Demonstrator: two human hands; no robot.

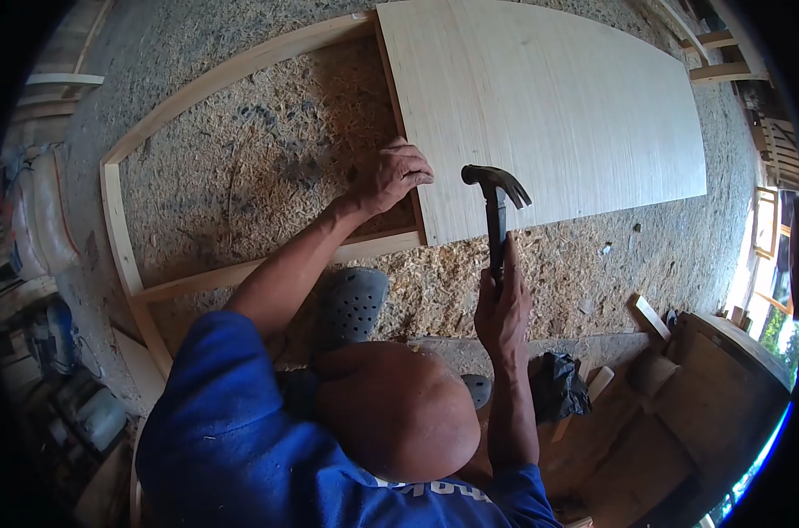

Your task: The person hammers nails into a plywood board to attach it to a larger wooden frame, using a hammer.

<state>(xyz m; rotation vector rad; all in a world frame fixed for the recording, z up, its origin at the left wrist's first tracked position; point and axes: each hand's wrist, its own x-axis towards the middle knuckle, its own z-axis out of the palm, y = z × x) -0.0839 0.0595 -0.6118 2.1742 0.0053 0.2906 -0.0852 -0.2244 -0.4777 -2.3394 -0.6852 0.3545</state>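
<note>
A claw hammer [496, 207] is gripped by its dark handle in my right hand [503, 312], its head raised above the pale plywood panel [558, 106]. My left hand [394, 179] rests at the panel's left edge with the fingers curled and pinched together. Whatever sits between those fingertips is too small or hidden to make out. Under the panel runs a wooden frame [232, 75], whose left part is uncovered and shows the ground through it. A darker wooden strip [387, 66] lies along the panel's edge near my left hand.
Wood shavings [241, 176] cover the ground inside and around the frame. My shoe [353, 304] and bent knee are close to the frame's near rail. At the lower right are a black plastic bag [562, 387] and a large wooden box [689, 414]. Filled sacks [43, 216] stand at the left.
</note>
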